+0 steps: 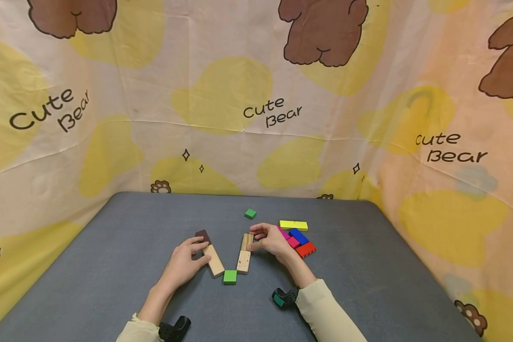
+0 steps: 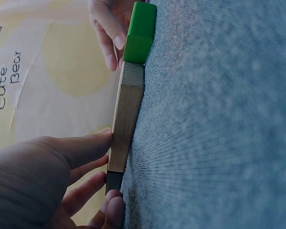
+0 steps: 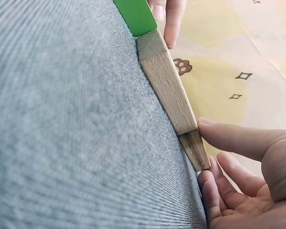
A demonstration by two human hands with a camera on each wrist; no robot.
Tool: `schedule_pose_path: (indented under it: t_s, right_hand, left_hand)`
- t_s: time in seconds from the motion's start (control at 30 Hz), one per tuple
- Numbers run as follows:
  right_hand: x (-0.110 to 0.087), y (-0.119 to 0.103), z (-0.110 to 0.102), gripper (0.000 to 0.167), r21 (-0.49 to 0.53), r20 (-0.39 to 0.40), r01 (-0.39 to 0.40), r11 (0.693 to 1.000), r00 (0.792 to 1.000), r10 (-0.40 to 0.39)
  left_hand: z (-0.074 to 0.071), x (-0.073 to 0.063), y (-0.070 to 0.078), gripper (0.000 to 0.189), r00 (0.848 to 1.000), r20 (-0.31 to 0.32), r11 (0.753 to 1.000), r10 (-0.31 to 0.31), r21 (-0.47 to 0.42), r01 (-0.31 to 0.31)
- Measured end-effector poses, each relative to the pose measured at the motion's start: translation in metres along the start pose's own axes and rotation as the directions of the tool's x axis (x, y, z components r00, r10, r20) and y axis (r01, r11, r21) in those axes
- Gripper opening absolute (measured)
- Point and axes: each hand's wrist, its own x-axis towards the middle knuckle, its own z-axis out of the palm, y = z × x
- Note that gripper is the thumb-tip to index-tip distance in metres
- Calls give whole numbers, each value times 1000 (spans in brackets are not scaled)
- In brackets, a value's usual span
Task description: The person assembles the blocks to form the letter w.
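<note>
My left hand [image 1: 183, 262] lies along a V-side made of a dark brown block [image 1: 203, 236] and a longer light wooden block [image 1: 213, 261]. Its thumb touches the light block, and its fingertips are at the dark block's end. My right hand [image 1: 270, 241] is beside the other side, a grained wooden block [image 1: 247, 241] end to end with a paler wooden block [image 1: 243, 262]. In the right wrist view its thumb is near their joint and its fingertips at the grained block's far end. A green block [image 1: 230, 277] sits at the bottom of the V.
Another green block [image 1: 250, 213] lies farther back. Past my right hand are a yellow block [image 1: 293, 225], a blue block [image 1: 299, 236], a red block [image 1: 305, 250] and pink pieces [image 1: 293, 242]. A printed cloth [image 1: 222, 95] hangs behind the grey table [image 1: 367, 294].
</note>
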Motion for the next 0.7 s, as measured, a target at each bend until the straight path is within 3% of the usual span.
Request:
schedule_pose_path:
  t_s: [0.17,0.27,0.37,0.47,0.7]
  right_hand:
    - [2,4,0,51,18,-3,6,1000,1000,-6]
    - [4,7,1,43,27,-71,71,997,995,-69]
    - [10,5,-2,31,-7,-200,179,984,964,-177]
    - [20,-2,-11,26,-52,-252,231,972,938,-236]
    - [55,-1,-30,35,-71,-169,178,981,968,-188]
  left_hand:
    - [2,0,-3,43,1000,-10,1000,7,-7,-7]
    - [2,1,-5,43,1000,-10,1000,8,-13,-8]
    - [0,2,-6,44,1000,-5,1000,10,-17,-11]
    - [-1,5,-6,44,1000,1,1000,10,-19,-10]
    - [0,5,-8,43,1000,7,1000,12,-12,-11]
